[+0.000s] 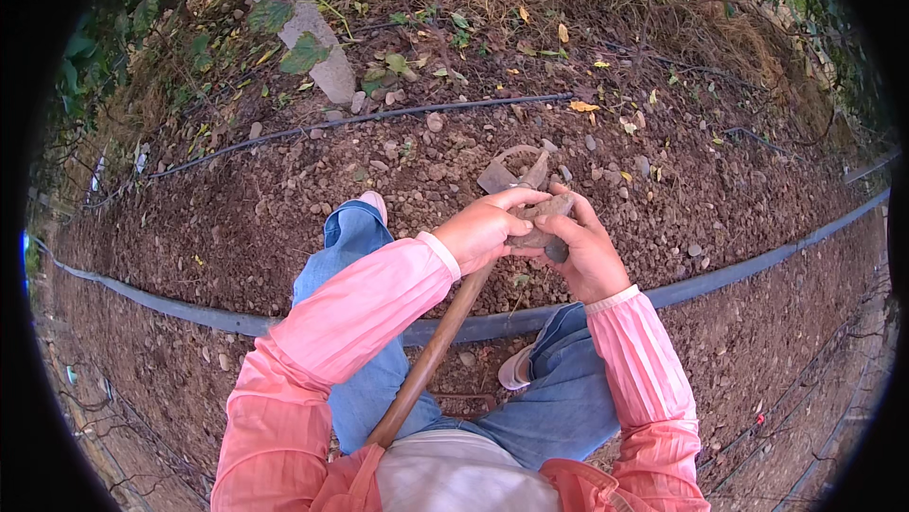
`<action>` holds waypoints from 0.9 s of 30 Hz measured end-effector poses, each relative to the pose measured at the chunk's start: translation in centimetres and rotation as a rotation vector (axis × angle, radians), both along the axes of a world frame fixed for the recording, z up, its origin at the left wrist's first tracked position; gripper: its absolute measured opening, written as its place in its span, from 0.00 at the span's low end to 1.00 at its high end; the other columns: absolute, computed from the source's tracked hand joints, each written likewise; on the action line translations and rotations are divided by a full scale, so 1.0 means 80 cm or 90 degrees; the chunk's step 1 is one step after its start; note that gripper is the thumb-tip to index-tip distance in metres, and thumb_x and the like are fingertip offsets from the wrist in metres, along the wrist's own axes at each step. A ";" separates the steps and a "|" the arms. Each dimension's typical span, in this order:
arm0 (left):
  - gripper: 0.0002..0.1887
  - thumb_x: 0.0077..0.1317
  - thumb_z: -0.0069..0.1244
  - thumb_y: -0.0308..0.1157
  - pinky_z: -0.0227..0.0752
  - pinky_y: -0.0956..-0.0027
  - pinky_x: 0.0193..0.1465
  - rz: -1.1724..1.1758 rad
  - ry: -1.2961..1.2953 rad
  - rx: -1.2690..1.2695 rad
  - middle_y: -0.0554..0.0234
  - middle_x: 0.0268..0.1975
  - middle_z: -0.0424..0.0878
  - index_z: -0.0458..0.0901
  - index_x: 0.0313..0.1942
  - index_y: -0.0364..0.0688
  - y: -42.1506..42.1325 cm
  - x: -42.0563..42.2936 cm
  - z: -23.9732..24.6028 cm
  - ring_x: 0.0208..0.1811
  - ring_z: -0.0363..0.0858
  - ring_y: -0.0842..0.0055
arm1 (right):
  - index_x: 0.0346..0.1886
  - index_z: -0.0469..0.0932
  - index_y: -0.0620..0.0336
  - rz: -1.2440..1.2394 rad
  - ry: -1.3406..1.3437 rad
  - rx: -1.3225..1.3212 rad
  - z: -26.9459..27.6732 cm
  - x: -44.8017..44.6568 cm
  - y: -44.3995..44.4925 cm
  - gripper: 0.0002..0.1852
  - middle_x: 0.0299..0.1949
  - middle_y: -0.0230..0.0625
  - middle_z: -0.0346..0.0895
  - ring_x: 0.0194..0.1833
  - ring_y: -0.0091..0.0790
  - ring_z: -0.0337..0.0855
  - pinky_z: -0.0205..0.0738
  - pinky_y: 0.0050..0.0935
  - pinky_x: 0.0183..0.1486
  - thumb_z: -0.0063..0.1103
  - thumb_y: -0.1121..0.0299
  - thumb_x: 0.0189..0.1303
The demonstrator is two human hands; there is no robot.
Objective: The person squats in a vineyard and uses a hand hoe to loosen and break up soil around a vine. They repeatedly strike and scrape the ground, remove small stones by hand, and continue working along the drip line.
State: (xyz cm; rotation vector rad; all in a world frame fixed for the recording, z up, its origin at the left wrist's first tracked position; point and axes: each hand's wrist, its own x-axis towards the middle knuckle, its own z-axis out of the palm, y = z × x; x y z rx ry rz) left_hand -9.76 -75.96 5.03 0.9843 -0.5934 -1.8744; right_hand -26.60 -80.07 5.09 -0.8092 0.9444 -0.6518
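Observation:
Both hands meet in front of me around a flat, dirt-covered stone (554, 208). My left hand (490, 223) grips its left side, thumb on top. From the other side my right hand (586, 249) holds it with thumb and fingers. A darker, rounded piece (557, 250), seemingly another stone, shows below it near the right palm. Just past the hands lies the metal head of a hoe (499, 176), partly hidden by my fingers. Its wooden handle (433, 356) runs back under my left wrist, between my legs, to my waist.
Loose stony soil (284, 221) surrounds my feet. A grey flat hose or strip (490, 327) crosses between my legs. Farther off, a thin black irrigation pipe (398, 113) passes a concrete post (312, 36). Leafy branches (142, 22) hang at upper left, with dry grass (710, 7) at upper right.

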 end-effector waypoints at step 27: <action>0.19 0.69 0.54 0.33 0.83 0.68 0.47 -0.007 -0.058 -0.022 0.57 0.46 0.81 0.70 0.56 0.36 0.001 0.003 -0.004 0.44 0.85 0.70 | 0.48 0.70 0.60 -0.022 0.029 -0.300 0.007 -0.008 -0.002 0.23 0.43 0.33 0.77 0.45 0.24 0.77 0.74 0.25 0.48 0.70 0.80 0.49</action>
